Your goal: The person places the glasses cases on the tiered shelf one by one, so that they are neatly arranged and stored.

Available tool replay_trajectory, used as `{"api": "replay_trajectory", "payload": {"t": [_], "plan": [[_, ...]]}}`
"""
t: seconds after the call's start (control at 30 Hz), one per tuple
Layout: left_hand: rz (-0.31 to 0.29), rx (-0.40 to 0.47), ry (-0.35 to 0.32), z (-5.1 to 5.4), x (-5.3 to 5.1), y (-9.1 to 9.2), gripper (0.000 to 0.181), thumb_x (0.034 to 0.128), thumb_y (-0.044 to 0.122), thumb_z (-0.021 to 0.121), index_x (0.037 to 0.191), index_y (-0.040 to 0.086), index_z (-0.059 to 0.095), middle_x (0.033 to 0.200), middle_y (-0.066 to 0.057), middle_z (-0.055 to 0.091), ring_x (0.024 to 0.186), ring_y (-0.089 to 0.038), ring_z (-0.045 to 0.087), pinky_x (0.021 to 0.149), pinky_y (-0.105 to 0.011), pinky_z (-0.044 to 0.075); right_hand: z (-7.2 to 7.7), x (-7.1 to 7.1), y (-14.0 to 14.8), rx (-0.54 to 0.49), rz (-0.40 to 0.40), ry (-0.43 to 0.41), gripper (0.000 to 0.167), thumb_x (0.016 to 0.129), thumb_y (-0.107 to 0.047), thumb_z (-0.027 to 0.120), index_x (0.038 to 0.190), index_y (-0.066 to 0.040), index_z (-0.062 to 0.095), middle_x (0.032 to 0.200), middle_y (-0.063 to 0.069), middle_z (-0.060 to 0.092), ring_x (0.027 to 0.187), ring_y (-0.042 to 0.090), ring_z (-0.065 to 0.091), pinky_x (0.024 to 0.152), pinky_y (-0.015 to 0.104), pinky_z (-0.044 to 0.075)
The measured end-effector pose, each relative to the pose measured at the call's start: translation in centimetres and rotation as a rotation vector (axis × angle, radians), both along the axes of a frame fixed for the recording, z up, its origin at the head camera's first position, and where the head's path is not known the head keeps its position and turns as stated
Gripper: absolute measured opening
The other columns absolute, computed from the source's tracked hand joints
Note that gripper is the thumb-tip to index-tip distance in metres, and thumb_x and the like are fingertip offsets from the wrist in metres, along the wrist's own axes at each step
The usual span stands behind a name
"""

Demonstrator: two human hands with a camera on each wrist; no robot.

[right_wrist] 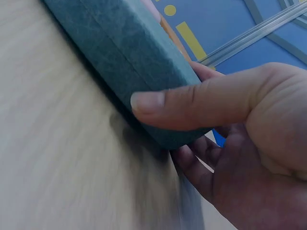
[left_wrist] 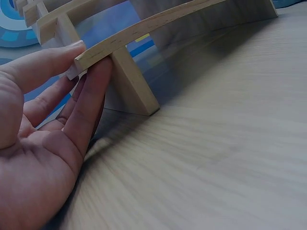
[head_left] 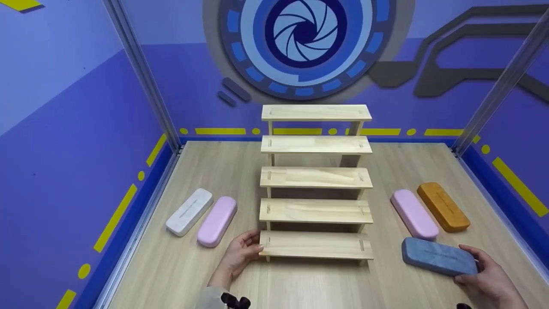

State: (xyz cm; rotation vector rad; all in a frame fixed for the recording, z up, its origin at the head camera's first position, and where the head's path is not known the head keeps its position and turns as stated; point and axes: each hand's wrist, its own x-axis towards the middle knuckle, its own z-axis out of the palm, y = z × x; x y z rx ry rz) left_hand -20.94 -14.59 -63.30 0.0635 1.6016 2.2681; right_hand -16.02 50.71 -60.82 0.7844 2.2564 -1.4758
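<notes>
I have my left grip (head_left: 241, 254) pinching the left end of the bottom step (head_left: 316, 245) of a five-tier wooden display riser (head_left: 316, 177), thumb over the board and fingers under it. The riser stands upright in the middle of the tabletop (head_left: 309, 285), its back towards the far edge. My right grip (head_left: 492, 274) is clasped round the right-hand end of a blue-grey glasses case (head_left: 439, 256), which lies towards the tabletop's right edge, nearer me than its neighbours; from the wrist view I cannot tell whether that end is raised slightly or flat. Just beyond it, a pink glasses case (head_left: 414, 214) and an orange-brown glasses case (head_left: 443, 207) lie side by side at a slant; whether the blue-grey one touches the pink is too close to call. Over towards the left edge, a white glasses case (head_left: 189, 212) and a second pink glasses case (head_left: 217, 222) lie next to each other on the wood. I judge the step in hand to be taking hold of the blue-grey case while bracing the riser. The next move, I think, calls for a level lift clear of the pink case, with the left pinch kept light so the riser isn't dragged.
</notes>
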Motion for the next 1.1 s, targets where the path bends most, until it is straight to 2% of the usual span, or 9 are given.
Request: {"api": "replay_trajectory", "payload": {"t": [0.2, 0.3, 0.43, 0.57, 0.67, 0.8, 0.9, 0.97, 1.1], "plan": [[0.001, 0.0, -0.008, 0.0, 0.0, 0.0, 0.074, 0.0907, -0.005, 0.066, 0.153, -0.016, 0.027, 0.126, -0.008, 0.062, 0.102, -0.014, 0.065, 0.087, -0.027, 0.059, 1.6, 1.0, -0.6, 0.003, 0.008, 0.038, 0.12, 0.069, -0.001, 0.091, 0.164, -0.02, 0.02, 0.168, 0.029, -0.01, 0.141, 0.045, 0.024, 0.088, 0.025, 0.051], [0.001, 0.002, -0.007, -0.1, 0.1, 0.0, 0.074, 0.0903, -0.005, 0.066, 0.152, -0.016, 0.028, 0.124, -0.007, 0.062, 0.101, -0.014, 0.065, 0.086, -0.027, 0.059, 2.2, 1.4, -0.8, -0.021, -0.011, 0.076, 0.111, 0.071, -0.005, 0.091, 0.158, -0.036, 0.029, 0.169, 0.025, -0.016, 0.149, 0.044, 0.014, 0.103, 0.032, 0.053], [0.001, 0.004, -0.003, -0.1, 0.0, 0.0, 0.07, 0.0906, -0.005, 0.066, 0.151, -0.016, 0.031, 0.119, -0.003, 0.064, 0.098, -0.012, 0.065, 0.081, -0.025, 0.058, 2.7, 1.8, -1.1, -0.042, -0.013, 0.131, 0.106, 0.075, -0.013, 0.091, 0.153, -0.049, 0.028, 0.171, 0.02, -0.014, 0.156, 0.04, -0.005, 0.122, 0.044, 0.037], [-0.002, 0.011, -0.002, 0.0, 0.0, 0.0, 0.065, 0.0913, -0.005, 0.065, 0.149, -0.014, 0.035, 0.117, 0.0, 0.066, 0.096, -0.011, 0.066, 0.077, -0.023, 0.058, 3.0, 2.1, -1.4, -0.047, -0.014, 0.151, 0.106, 0.076, -0.018, 0.091, 0.154, -0.049, 0.027, 0.172, 0.019, -0.011, 0.155, 0.038, -0.003, 0.085, 0.008, 0.047], [-0.002, 0.013, -0.005, -0.1, -0.1, 0.0, 0.066, 0.0912, -0.006, 0.064, 0.149, -0.015, 0.034, 0.117, 0.0, 0.067, 0.097, -0.011, 0.066, 0.078, -0.024, 0.058, 3.4, 2.3, -1.7, -0.083, -0.031, 0.151, 0.105, 0.076, -0.019, 0.091, 0.152, -0.051, 0.027, 0.173, 0.015, -0.013, 0.154, 0.036, 0.0, 0.073, 0.004, 0.043], [0.003, 0.011, -0.01, -0.1, 0.0, 0.0, 0.068, 0.0909, -0.006, 0.065, 0.15, -0.015, 0.032, 0.118, -0.001, 0.066, 0.099, -0.012, 0.067, 0.079, -0.025, 0.059, 4.2, 2.6, -2.3, -0.132, -0.058, 0.187, 0.097, 0.079, -0.017, 0.089, 0.149, -0.05, 0.031, 0.171, 0.006, 0.013, 0.142, 0.016, 0.035, 0.077, 0.008, 0.051], [0.007, 0.012, -0.012, -0.2, 0.0, 0.0, 0.068, 0.091, -0.006, 0.065, 0.15, -0.016, 0.032, 0.118, -0.002, 0.066, 0.099, -0.013, 0.067, 0.081, -0.026, 0.059, 4.9, 2.8, -2.7, -0.186, -0.092, 0.248, 0.088, 0.08, -0.011, 0.087, 0.143, -0.048, 0.039, 0.139, -0.015, 0.041, 0.106, -0.004, 0.054, 0.08, 0.014, 0.056], [0.008, 0.012, -0.01, -0.2, 0.0, 0.1, 0.067, 0.0911, -0.006, 0.064, 0.149, -0.016, 0.032, 0.118, -0.001, 0.066, 0.099, -0.013, 0.067, 0.081, -0.026, 0.059, 5.3, 2.8, -3.1, -0.246, -0.125, 0.298, 0.084, 0.08, -0.004, 0.086, 0.14, -0.043, 0.044, 0.118, -0.028, 0.041, 0.091, -0.008, 0.057, 0.08, 0.016, 0.059], [0.01, 0.012, -0.01, -0.3, 0.0, 0.0, 0.066, 0.0913, -0.006, 0.064, 0.149, -0.015, 0.033, 0.118, -0.001, 0.066, 0.099, -0.013, 0.067, 0.081, -0.026, 0.059, 6.1, 2.8, -3.9, -0.321, -0.149, 0.425, 0.079, 0.08, 0.008, 0.081, 0.137, -0.038, 0.051, 0.114, -0.028, 0.046, 0.087, -0.006, 0.062, 0.074, 0.016, 0.059]]}}
